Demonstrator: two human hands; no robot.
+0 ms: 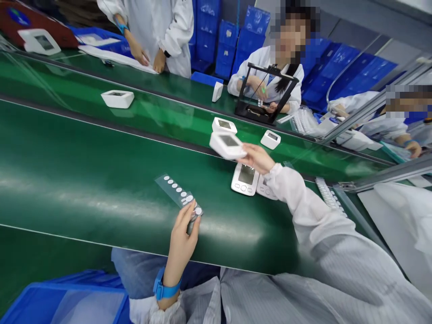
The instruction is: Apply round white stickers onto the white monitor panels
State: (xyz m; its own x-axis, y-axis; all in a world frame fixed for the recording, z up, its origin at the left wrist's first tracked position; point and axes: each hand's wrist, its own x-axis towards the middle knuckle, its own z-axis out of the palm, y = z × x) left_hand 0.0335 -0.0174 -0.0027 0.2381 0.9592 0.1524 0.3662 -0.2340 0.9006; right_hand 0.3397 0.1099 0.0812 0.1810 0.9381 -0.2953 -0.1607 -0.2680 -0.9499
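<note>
My right hand grips the edge of a white device with a grey screen, held up near the belt's dark rail. It looks like a blood pressure monitor. Below that hand, another white monitor lies face up on the green worktop, showing its screen and round buttons. A further one beside it is partly covered by my sleeve. My left hand is closed on the near end of a clear strip of round white stickers lying on the worktop.
Several white monitors sit on the green conveyor belt, among them one at the left. Across it, co-workers in white coats work beside a black frame stand. A blue bin stands at lower left. A metal post rises at right.
</note>
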